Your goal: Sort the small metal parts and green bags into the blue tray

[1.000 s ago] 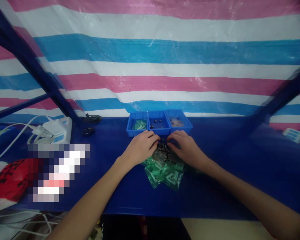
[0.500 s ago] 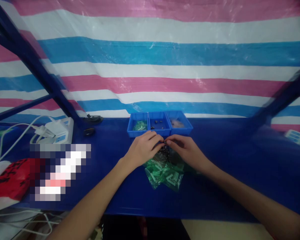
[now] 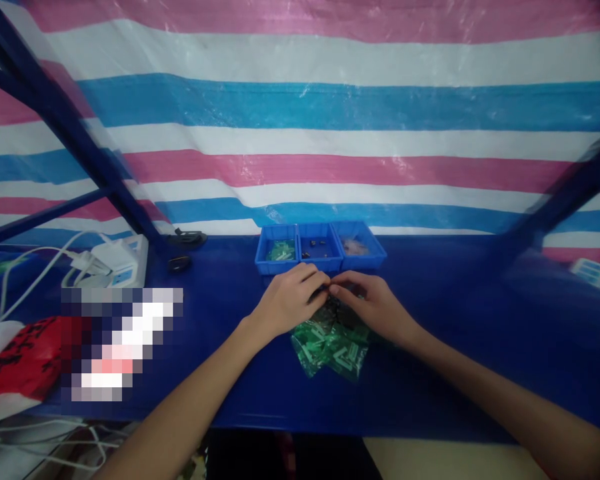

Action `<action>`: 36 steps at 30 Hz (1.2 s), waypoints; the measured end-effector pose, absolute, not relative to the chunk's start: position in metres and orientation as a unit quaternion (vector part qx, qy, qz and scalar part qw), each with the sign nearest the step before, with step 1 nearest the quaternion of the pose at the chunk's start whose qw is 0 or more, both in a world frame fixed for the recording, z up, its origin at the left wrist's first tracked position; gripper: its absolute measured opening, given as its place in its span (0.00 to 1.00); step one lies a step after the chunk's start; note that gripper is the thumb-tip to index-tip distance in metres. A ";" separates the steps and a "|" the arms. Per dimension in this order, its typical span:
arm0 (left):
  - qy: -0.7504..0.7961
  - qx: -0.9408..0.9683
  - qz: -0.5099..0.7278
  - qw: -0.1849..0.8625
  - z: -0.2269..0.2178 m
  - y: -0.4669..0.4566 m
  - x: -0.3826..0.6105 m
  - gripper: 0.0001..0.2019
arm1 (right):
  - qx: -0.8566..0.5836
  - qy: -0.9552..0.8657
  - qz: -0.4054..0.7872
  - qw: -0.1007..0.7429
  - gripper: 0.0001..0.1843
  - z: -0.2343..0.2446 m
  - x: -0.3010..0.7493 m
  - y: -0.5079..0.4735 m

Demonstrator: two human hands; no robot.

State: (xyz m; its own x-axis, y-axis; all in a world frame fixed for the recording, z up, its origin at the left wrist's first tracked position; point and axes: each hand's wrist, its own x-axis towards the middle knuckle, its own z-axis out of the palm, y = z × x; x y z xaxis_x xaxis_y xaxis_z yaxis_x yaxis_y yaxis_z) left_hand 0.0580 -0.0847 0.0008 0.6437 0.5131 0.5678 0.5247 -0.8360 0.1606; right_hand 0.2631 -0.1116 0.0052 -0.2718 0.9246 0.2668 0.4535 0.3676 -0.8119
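Just below the centre of the frame, two bare hands met over one low heap on a blue table point(image 3: 445, 300). The left hand point(image 3: 293, 293) came from the lower left, its fingers bent and drawn close together; the right hand point(image 3: 367, 300) came from the lower right, thumb and forefinger nearly closed. Their fingertips touched or all but touched, and whether anything was pinched between them could not be told.

The heap lay beneath and just below the hands in the frame: small dark parts point(image 3: 333, 304), partly covered and too many to count, and green packets point(image 3: 310, 348), at least two of them, spread at its lower edge with pale strips inside.

Directly above the hands stood three blue bins side by side. The left bin point(image 3: 269, 267) held green packets like those below, the middle bin point(image 3: 316, 253) held about four small dark pieces, and the right bin point(image 3: 363, 263) held a pinkish, clear-looking mass.

At the left of the frame were one white power strip point(image 3: 140, 260) with cables, one dark cable bundle point(image 3: 189, 237), one small black object point(image 3: 179, 263) and one red bag point(image 3: 35, 353) with black marks. One striped sheet point(image 3: 330, 103) filled the upper frame, between two slanting dark blue posts point(image 3: 75, 140).
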 end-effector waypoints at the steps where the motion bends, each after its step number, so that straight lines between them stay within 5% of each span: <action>1: -0.285 -0.907 -0.311 0.011 0.001 -0.085 0.058 0.05 | -0.471 -0.735 0.306 0.380 0.13 0.005 0.263 -0.112; 9: -0.287 -0.905 -0.313 0.012 0.000 -0.085 0.059 0.06 | -0.465 -0.743 0.289 0.384 0.12 0.004 0.264 -0.112; 21: -0.290 -0.899 -0.327 0.004 0.001 -0.085 0.059 0.08 | -0.419 -0.817 0.110 0.380 0.09 -0.003 0.266 -0.112; 36: -0.279 -0.896 -0.346 -0.008 0.003 -0.085 0.059 0.09 | -0.393 -0.826 0.099 0.391 0.05 -0.004 0.267 -0.113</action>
